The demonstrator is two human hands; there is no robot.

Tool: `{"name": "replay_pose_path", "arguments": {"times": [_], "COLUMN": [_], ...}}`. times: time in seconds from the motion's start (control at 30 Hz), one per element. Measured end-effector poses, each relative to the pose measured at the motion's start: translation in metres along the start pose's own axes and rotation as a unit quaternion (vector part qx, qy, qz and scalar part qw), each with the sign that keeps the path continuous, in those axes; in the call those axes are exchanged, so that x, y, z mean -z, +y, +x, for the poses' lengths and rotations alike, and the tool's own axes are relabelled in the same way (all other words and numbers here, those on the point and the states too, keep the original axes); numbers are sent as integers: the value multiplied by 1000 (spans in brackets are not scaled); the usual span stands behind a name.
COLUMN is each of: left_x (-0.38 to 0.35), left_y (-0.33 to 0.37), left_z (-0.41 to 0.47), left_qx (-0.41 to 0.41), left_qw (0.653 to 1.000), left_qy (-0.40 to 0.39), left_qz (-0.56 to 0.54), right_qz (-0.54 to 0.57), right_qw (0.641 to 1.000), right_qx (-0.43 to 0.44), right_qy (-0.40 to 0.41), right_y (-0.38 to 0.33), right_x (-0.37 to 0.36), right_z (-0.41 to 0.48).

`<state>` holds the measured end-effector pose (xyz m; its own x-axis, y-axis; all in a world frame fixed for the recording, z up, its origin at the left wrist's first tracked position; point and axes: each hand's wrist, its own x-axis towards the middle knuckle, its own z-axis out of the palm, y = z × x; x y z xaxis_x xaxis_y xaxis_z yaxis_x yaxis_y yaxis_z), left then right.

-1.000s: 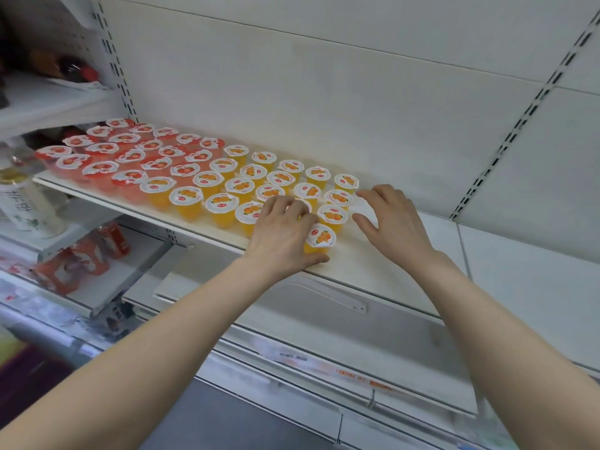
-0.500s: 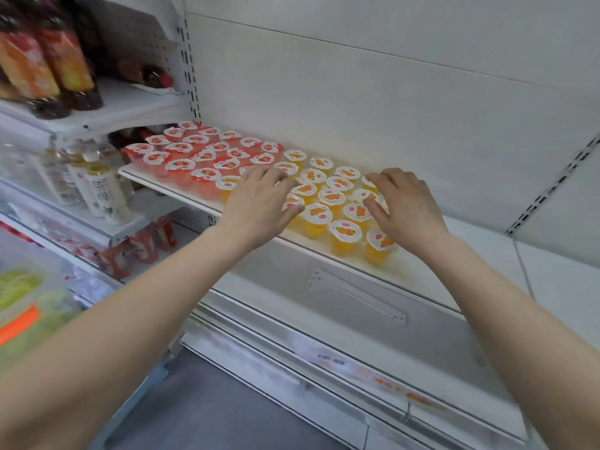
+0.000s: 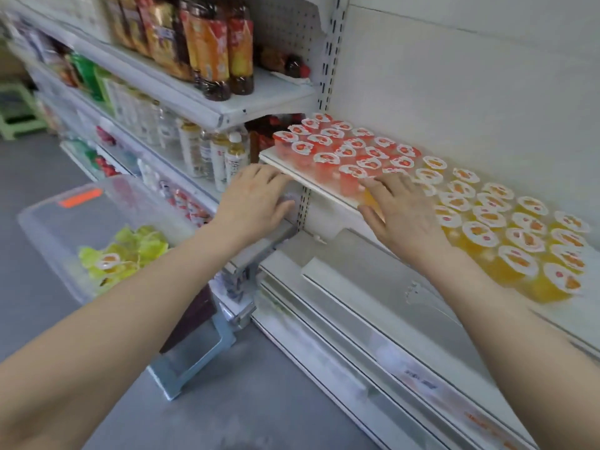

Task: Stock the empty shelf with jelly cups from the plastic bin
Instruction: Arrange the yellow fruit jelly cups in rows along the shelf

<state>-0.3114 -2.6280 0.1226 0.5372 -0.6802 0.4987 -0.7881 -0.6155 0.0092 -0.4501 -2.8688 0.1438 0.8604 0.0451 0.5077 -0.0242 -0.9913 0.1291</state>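
Note:
The white shelf (image 3: 328,186) carries several red jelly cups (image 3: 352,147) at its left end and several orange jelly cups (image 3: 522,235) to their right. My right hand (image 3: 402,211) lies flat with spread fingers on the shelf's front edge, where the red and orange cups meet. My left hand (image 3: 256,198) hovers off the shelf's left end with relaxed fingers and holds nothing. Down to the left stands the clear plastic bin (image 3: 55,219), with several green jelly cups (image 3: 126,251) in it.
Bottles of drink (image 3: 211,43) fill the neighbouring shelves on the left, with smaller bottles (image 3: 224,157) one level down. A metal step stool (image 3: 198,345) stands under the bin. Lower white shelf panels (image 3: 373,319) jut out below my arms. Grey floor (image 3: 227,401) lies below.
The view has swung left, bringing the bin into sight. My left hand has left the cups and moved off the shelf's left end. My right hand has slid left along the front edge.

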Motion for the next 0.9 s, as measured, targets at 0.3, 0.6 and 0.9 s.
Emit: {"name": "replay_pose_path", "arguments": {"times": [0.3,0.6,0.9], "left_x": [-26,-49,-84], "left_y": [-134,-226,-310], "left_z": [-125,-239,-245], "left_qx": [144,369,423], "left_qw": [989,924,899], "left_qy": [-35,-100,-103], "left_qz": [-3,5,43], "right_qz": [103,203,250], "right_qw": [989,945,878], "right_qx": [92,196,289], "right_qy": [-51,-165,-288], "right_y": [-149,-257,-336], "right_x": [-99,-202,-321], "right_z": [54,105,194]}}
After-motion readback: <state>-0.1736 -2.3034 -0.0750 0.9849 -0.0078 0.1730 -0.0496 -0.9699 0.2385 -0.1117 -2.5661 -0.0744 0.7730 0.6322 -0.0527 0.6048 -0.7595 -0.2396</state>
